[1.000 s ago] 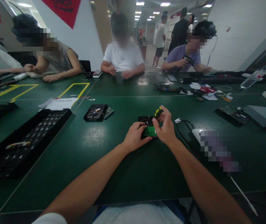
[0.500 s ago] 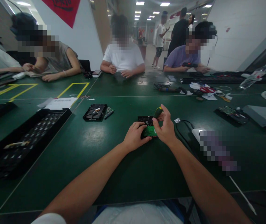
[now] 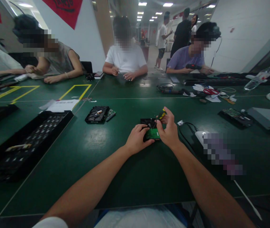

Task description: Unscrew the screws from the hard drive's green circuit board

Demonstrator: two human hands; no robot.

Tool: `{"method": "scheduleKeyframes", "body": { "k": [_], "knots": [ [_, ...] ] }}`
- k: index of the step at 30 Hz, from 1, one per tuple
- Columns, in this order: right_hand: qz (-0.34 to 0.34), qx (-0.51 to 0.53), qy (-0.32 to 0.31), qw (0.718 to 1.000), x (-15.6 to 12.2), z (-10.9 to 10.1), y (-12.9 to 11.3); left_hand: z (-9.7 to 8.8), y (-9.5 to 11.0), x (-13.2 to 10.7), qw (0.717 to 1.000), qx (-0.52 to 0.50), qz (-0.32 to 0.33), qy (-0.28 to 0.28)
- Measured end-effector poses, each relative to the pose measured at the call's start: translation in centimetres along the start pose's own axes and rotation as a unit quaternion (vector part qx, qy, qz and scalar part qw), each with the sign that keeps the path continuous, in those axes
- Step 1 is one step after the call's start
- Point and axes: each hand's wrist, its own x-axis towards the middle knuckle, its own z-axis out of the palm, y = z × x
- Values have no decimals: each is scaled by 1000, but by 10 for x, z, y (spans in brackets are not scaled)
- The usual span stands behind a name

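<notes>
A black hard drive (image 3: 147, 122) with a green circuit board (image 3: 152, 134) on top lies on the green table in front of me. My left hand (image 3: 137, 139) rests on its near left corner, fingers curled over the edge and pressing it down. My right hand (image 3: 168, 128) is closed round a small screwdriver with a yellow and black handle (image 3: 161, 114). The tool's tip points down at the drive's top face.
A second opened drive (image 3: 97, 114) with a loose board lies to the left. A long black tray (image 3: 23, 144) of small parts runs along the left. Black cables (image 3: 184, 133) and a white object sit right of my hand. Other people sit at the table's far side.
My right hand has turned the screwdriver slightly, its handle shifting a little between frames. My left hand and the drive have stayed put.
</notes>
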Motion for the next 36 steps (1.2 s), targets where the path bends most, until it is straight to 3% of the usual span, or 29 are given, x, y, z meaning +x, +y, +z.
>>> {"method": "scheduleKeyframes", "body": {
  "k": [30, 36],
  "knots": [
    [-9, -25, 8, 1000, 0, 0, 0, -1, 0, 0, 1000, 1, -6, -6],
    [-14, -38, -19, 999, 1, -3, -4, -1, 0, 0, 1000, 2, -5, -11]
  ]
}}
